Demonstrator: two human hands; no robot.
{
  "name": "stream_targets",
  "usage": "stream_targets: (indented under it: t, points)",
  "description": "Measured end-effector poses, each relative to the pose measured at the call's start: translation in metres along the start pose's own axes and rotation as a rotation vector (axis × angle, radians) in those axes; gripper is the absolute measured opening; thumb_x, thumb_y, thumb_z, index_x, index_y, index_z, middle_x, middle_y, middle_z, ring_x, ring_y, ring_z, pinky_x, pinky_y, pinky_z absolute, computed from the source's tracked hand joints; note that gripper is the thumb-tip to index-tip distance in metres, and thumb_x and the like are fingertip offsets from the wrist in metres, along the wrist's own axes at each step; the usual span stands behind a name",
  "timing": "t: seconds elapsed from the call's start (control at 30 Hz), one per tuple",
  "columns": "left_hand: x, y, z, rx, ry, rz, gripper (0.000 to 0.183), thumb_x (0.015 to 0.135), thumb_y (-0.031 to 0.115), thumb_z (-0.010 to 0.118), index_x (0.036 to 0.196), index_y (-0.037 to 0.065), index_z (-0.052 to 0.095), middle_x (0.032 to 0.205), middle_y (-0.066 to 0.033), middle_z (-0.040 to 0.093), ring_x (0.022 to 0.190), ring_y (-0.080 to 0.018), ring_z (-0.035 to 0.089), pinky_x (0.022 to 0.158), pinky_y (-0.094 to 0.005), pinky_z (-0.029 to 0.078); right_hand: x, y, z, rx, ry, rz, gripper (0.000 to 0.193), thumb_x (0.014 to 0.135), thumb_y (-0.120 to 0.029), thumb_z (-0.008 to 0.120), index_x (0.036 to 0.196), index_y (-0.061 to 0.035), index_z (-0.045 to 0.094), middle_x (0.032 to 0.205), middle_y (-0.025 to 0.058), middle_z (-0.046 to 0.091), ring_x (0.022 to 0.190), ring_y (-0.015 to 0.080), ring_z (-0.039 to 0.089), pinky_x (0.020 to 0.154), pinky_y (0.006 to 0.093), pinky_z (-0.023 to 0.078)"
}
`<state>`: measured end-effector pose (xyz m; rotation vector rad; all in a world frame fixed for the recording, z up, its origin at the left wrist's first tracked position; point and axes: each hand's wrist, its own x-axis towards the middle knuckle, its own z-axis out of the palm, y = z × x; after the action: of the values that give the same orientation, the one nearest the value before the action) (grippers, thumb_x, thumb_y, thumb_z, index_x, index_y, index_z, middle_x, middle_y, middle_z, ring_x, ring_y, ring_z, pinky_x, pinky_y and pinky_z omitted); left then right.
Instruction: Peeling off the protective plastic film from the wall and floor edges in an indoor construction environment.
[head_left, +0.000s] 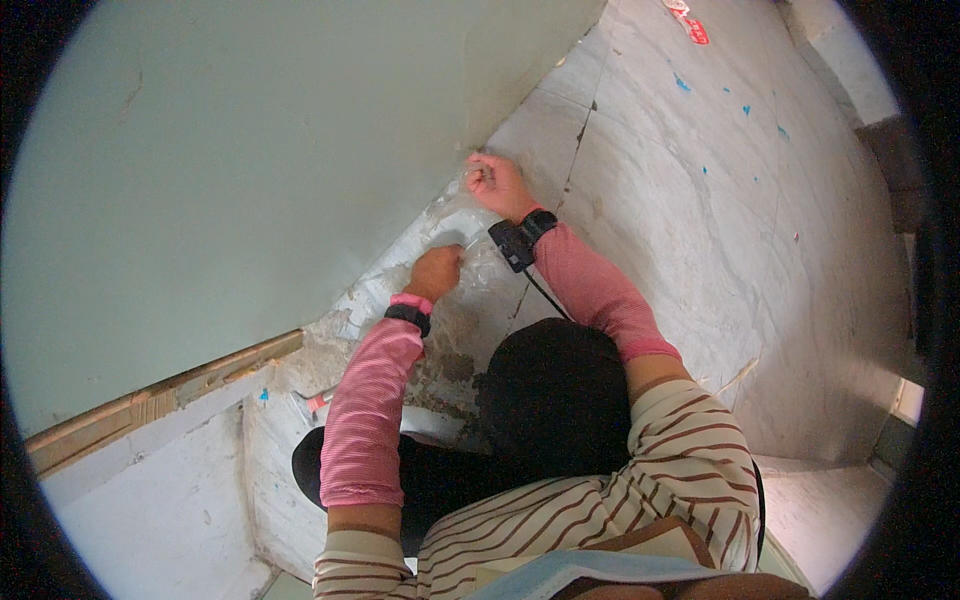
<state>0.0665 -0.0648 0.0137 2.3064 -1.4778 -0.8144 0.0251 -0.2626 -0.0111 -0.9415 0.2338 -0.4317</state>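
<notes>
1. Clear plastic film, thin and crinkled, lies on the floor beyond the person's black-clad knee, between and beneath both hands.
2. Beside the striped pink left sleeve, a tool with a red part shows, partly hidden.
3. Left hand: fingers curled together at the film's near side; their tips are hidden, so I cannot tell whether they pinch it.
4. Right hand, farther off: fingers bent inward and pressed together on a crumpled edge of film, close against the wall's foot.
5. Smooth, pale green wall, a rough wooden strip along its lower edge.
6. Grey-veined, marble-like floor tiles, flecked with blue scraps; farthest, a red-and-white wrapper.
</notes>
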Motion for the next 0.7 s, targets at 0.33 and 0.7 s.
stream_targets:
  t: [0.33, 0.7]
  points:
    - [0.004, 0.003, 0.001, -0.037, 0.011, 0.044, 0.019, 0.077, 0.012, 0.049, 0.091, 0.002, 0.057, 0.083, -0.0221, 0.059, 0.08, -0.0405, 0.056, 0.071, -0.0471, 0.044, -0.032, -0.029, -0.044, 0.221, 0.13, -0.004, 0.025, 0.078, 0.008, 0.046, 0.1, -0.0003, 0.055, 0.079, 0.0028, 0.051, 0.072, 0.0057, 0.046, 0.062, 0.0209, 0.041]
    - [0.008, 0.007, 0.0, -0.024, -0.002, 0.037, 0.015, 0.076, 0.012, 0.049, 0.086, 0.004, 0.058, 0.081, -0.0205, 0.059, 0.08, -0.0389, 0.057, 0.07, -0.0464, 0.045, -0.07, -0.068, -0.049, -0.175, 0.226, -0.141, 0.029, 0.079, 0.01, 0.045, 0.105, -0.0005, 0.053, 0.09, 0.002, 0.049, 0.077, 0.0096, 0.046, 0.064, 0.0208, 0.04]
